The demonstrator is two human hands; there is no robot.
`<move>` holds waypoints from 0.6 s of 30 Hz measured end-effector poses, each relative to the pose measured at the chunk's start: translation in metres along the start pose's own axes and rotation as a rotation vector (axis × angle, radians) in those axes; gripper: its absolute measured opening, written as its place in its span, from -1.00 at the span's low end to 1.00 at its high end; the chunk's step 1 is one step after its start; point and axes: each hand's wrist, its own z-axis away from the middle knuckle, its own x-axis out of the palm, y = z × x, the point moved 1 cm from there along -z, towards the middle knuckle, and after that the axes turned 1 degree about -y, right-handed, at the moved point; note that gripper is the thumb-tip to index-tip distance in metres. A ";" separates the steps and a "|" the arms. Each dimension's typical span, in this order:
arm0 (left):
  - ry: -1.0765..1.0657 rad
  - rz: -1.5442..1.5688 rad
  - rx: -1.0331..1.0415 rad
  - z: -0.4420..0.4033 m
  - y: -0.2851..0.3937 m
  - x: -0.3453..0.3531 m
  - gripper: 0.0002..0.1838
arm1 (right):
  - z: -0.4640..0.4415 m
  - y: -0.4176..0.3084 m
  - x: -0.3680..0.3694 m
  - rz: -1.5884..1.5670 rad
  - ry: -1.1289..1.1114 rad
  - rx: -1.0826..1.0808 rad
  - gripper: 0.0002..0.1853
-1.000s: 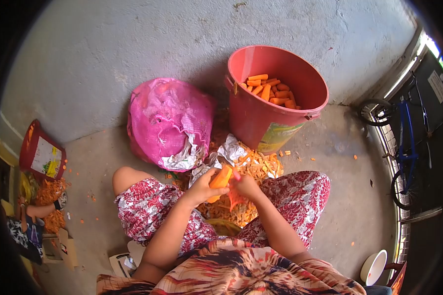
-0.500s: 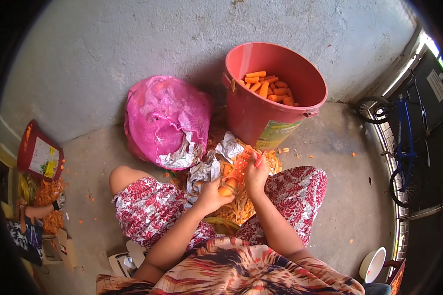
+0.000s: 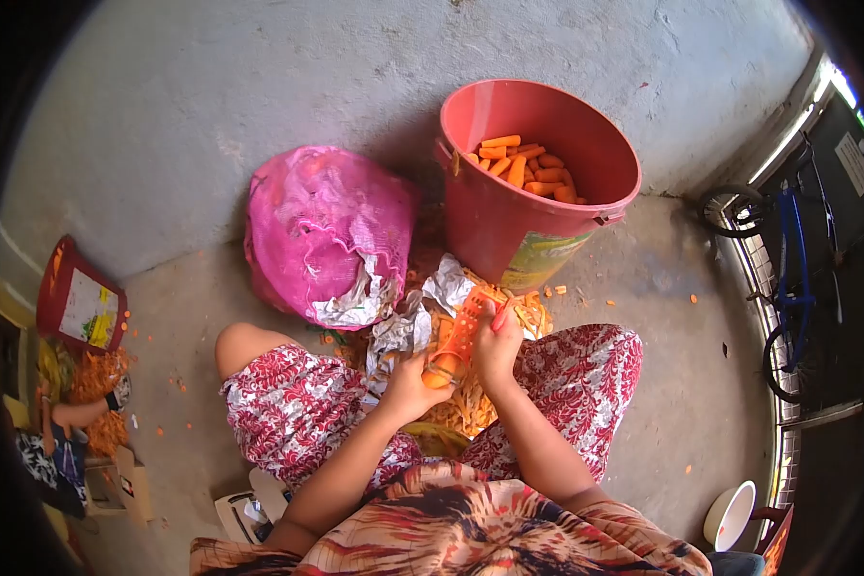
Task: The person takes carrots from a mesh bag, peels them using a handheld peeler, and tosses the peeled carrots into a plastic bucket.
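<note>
My left hand (image 3: 409, 389) is closed around a thick peeled-looking carrot (image 3: 439, 372), held low between my knees. My right hand (image 3: 497, 350) grips a small tool with a red handle (image 3: 502, 313); its working end is hidden by the fingers. Between the hands lies an orange plastic piece with rows of holes (image 3: 465, 324), slanting up from the carrot; how it is supported cannot be made out. Beneath both hands spreads a heap of carrot peelings (image 3: 466, 408), with crumpled silvery-white sheets (image 3: 398, 334) at its left side.
A tall red bucket (image 3: 509, 230) holding several peeled carrots (image 3: 538, 175) stands ahead, beside a pink mesh sack (image 3: 322, 221). Another red bucket (image 3: 82, 307) and a person's leg (image 3: 82, 413) are far left. A blue bicycle (image 3: 792, 278) and white bowl (image 3: 730, 516) are right.
Both hands keep their grips and have barely moved. The right hand sits slightly lower, and the whole view has shifted a little.
</note>
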 end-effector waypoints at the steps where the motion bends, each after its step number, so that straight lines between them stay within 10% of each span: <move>1: 0.014 -0.023 0.000 0.000 0.002 -0.001 -0.54 | -0.007 0.004 0.000 -0.033 0.047 -0.040 -0.68; 7: -0.001 -0.052 0.063 0.011 0.018 -0.009 -0.52 | -0.074 0.083 -0.022 0.028 0.338 0.140 -0.70; 13: 0.016 -0.061 0.003 0.003 0.012 -0.013 -0.57 | -0.042 0.073 0.001 -0.062 0.100 0.119 -0.78; 16: 0.092 -0.117 -0.010 -0.004 0.007 -0.011 -0.60 | -0.022 0.067 0.005 -0.114 -0.484 0.604 -0.79; 18: 0.141 -0.060 0.056 -0.010 -0.003 -0.007 -0.63 | 0.007 0.091 0.030 -0.688 -0.528 0.937 -0.77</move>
